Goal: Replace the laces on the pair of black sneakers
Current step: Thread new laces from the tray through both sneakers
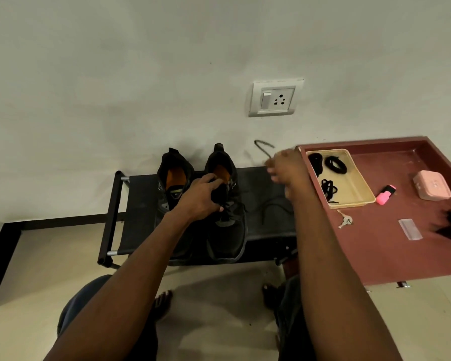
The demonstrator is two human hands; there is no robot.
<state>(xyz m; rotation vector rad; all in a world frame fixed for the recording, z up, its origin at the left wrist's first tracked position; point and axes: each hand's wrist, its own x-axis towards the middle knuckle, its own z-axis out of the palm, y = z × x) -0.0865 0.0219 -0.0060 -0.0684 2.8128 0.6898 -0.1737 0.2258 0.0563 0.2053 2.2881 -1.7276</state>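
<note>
Black sneakers (201, 204) sit side by side on a dark bench (261, 204). Left hand (201, 196) grips the right shoe's tongue. Right hand (284, 165), raised and blurry, pinches a black lace (263, 145). No writing can be read.

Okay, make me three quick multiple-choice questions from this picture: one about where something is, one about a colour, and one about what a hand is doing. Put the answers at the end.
1. Where does the beige tray sit?
A. on the reddish table
B. on the black rack
C. on the floor

2. What colour are the insoles of the sneakers?
A. white
B. orange
C. blue

3. What is the left hand doing?
A. hanging idle
B. holding the keys
C. gripping the tongue area of the right-side sneaker

Answers:
1. A: the tray lies at the near-left corner of the reddish table, with black laces in it.
2. B: orange shows inside both shoe openings.
3. C: its fingers curl round the shoe's upper, while the right hand lifts a lace.
</note>
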